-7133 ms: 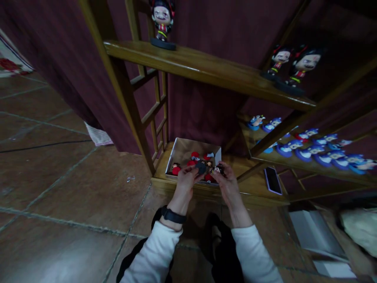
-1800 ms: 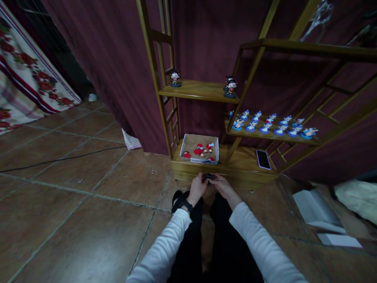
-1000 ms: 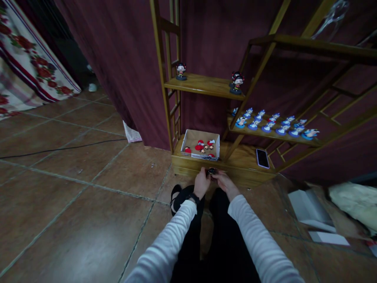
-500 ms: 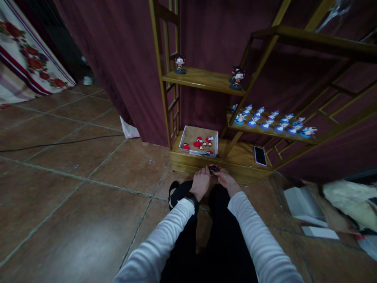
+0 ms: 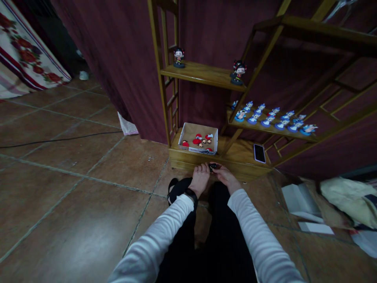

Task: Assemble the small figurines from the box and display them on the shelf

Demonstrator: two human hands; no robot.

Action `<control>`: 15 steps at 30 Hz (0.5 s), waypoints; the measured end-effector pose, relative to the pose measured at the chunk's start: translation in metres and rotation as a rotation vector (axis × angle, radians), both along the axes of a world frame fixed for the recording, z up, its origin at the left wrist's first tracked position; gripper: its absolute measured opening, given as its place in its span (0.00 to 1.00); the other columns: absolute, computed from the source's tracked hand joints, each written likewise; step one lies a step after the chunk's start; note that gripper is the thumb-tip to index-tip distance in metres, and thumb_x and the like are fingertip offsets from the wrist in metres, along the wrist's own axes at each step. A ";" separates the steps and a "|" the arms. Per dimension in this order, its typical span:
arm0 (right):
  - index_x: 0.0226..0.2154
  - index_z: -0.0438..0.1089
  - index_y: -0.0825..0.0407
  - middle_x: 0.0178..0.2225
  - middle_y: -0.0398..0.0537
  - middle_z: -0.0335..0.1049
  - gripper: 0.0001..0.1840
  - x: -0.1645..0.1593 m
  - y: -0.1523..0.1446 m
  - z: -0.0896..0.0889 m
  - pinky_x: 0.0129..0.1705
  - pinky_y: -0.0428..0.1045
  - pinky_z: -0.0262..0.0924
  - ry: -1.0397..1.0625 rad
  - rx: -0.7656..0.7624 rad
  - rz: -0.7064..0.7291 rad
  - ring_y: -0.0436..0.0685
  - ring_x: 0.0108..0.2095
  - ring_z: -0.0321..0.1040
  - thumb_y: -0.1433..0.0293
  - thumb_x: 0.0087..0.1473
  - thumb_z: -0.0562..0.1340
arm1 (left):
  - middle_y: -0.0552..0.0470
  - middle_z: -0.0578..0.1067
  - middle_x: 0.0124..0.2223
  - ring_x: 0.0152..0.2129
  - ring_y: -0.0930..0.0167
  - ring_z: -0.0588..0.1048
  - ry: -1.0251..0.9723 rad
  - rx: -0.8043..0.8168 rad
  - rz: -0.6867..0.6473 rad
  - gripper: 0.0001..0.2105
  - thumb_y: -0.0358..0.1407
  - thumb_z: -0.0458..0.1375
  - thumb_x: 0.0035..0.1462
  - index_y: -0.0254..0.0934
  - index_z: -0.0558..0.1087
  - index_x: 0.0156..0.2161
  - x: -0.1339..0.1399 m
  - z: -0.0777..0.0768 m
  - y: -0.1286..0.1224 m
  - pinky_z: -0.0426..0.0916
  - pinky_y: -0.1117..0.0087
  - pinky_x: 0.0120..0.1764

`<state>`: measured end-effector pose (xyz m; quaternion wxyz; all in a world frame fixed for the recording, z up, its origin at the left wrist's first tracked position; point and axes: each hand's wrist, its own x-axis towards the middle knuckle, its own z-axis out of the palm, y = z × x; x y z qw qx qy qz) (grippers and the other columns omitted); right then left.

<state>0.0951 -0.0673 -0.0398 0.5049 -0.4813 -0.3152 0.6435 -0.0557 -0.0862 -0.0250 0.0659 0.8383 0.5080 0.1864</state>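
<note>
In front of you, a shallow open cardboard box (image 5: 191, 129) sits on the bottom level of the wooden shelf unit (image 5: 185, 160), with red pieces (image 5: 196, 141) and small dark-haired heads (image 5: 200, 145) scattered inside. The small dark piece (image 5: 212, 166) is outside it, just in front of the unit, between your hands: the fingers of your left hand (image 5: 200, 177) and right hand (image 5: 227, 177) both grasp it. A phone (image 5: 259, 153) lies right of the box. Blue-based figurines (image 5: 267, 121) line the middle shelf; black-haired figurines (image 5: 178, 57) stand at both ends of the upper one. A burgundy curtain (image 5: 129, 70) hangs behind; the floor (image 5: 64, 232) is tiled. Dark print on the box's front is too small to read.
</note>
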 end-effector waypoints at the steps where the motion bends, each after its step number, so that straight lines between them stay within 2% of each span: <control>1: 0.34 0.74 0.49 0.36 0.43 0.75 0.21 0.000 0.000 -0.001 0.35 0.47 0.61 0.004 0.000 -0.002 0.51 0.34 0.69 0.75 0.30 0.69 | 0.31 0.68 0.49 0.45 0.57 0.68 -0.004 -0.003 -0.004 0.24 0.23 0.42 0.57 0.28 0.59 0.59 0.000 0.000 0.000 0.58 0.57 0.47; 8: 0.35 0.73 0.50 0.36 0.43 0.75 0.22 0.003 0.003 -0.007 0.36 0.46 0.61 0.038 -0.007 -0.018 0.51 0.35 0.69 0.77 0.31 0.69 | 0.33 0.69 0.49 0.47 0.59 0.68 0.056 0.013 -0.021 0.22 0.24 0.44 0.57 0.28 0.62 0.57 -0.001 0.007 0.008 0.56 0.57 0.50; 10: 0.36 0.73 0.50 0.35 0.43 0.75 0.22 0.003 0.004 -0.008 0.34 0.45 0.61 0.041 -0.013 -0.017 0.50 0.34 0.69 0.77 0.32 0.68 | 0.34 0.71 0.47 0.45 0.60 0.70 0.008 -0.033 -0.004 0.21 0.24 0.46 0.56 0.29 0.64 0.54 -0.002 0.005 0.014 0.58 0.58 0.49; 12: 0.37 0.72 0.50 0.35 0.43 0.74 0.21 0.003 0.005 -0.010 0.33 0.44 0.62 0.036 -0.019 -0.023 0.50 0.33 0.69 0.78 0.34 0.68 | 0.37 0.73 0.43 0.41 0.62 0.72 -0.137 -0.144 0.066 0.18 0.24 0.48 0.54 0.31 0.68 0.50 -0.002 0.001 0.022 0.62 0.61 0.46; 15: 0.36 0.72 0.50 0.34 0.44 0.74 0.20 0.003 0.006 -0.012 0.32 0.44 0.62 0.046 -0.034 -0.043 0.49 0.32 0.69 0.80 0.36 0.67 | 0.43 0.76 0.33 0.33 0.66 0.74 -0.529 -0.436 0.201 0.10 0.26 0.52 0.53 0.33 0.74 0.37 0.000 -0.008 0.035 0.65 0.68 0.37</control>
